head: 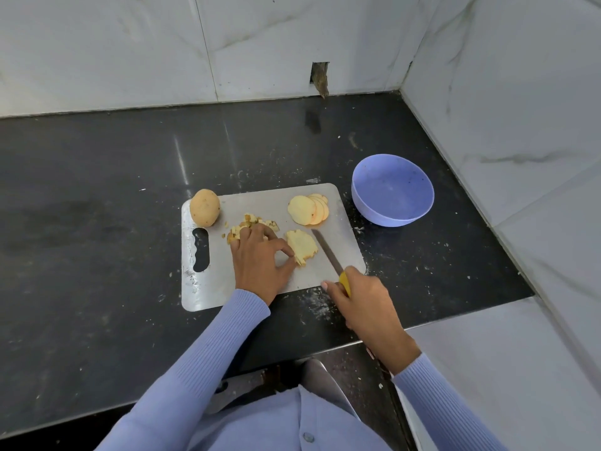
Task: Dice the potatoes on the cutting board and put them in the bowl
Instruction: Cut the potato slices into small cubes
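A steel cutting board (266, 203) lies on the dark counter. A whole potato (205, 207) sits at its far left corner. Fanned potato slices (307, 209) lie at the far right. A small heap of diced pieces (252, 222) sits in the middle, partly under my left hand (258, 262). That hand pinches a stack of cut slices (302, 245) between thumb and forefinger. My right hand (364, 307) grips the yellow handle of a knife (327, 252), whose blade lies flat on the board just right of the stack. The purple bowl (392, 190) stands empty to the right of the board.
Marble-tiled walls close off the back and the right side, just beyond the bowl. The counter's front edge (195, 385) runs below my arms. Potato crumbs speckle the counter around the board. Bare dark counter (81, 206) stretches to the left.
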Motion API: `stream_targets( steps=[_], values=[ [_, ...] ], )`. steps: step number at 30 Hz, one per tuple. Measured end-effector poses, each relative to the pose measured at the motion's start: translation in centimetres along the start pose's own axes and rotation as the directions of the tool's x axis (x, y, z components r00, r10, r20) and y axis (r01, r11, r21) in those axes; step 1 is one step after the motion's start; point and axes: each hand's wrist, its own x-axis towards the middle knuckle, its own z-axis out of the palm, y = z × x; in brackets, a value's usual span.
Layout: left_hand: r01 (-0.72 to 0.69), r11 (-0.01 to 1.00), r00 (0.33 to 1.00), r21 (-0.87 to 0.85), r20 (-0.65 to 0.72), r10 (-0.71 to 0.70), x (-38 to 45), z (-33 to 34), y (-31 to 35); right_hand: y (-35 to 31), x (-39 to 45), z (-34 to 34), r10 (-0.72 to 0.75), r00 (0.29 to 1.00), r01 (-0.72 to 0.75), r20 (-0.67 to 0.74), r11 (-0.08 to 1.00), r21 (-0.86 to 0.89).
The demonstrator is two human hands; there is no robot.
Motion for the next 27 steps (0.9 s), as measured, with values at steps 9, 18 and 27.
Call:
stream_targets(
  steps=[9, 18, 27],
  values=[
    [-0.268, 0.955, 0.957, 0.123, 0.149, 0.249, 1.9, -0.7, -1.1, -3.7, 5.3, 1.8, -0.113, 0.985, 0.102, -0.131, 0.991, -0.088],
    [-0.24, 0.97, 0.971, 0.051, 0.017, 0.239, 1.1, -0.3, -1.6, -2.3, 8.1, 0.7, -0.268, 0.957, 0.272, 0.108, 0.962, -0.028],
    [-0.189, 0.968, 0.967, 0.166, -0.142, 0.213, -0.8, -1.1, -1.4, 0.0, 7.0, -0.9, -0.097, 0.995, 0.1, -0.027, 0.987, 0.13]
  ],
)
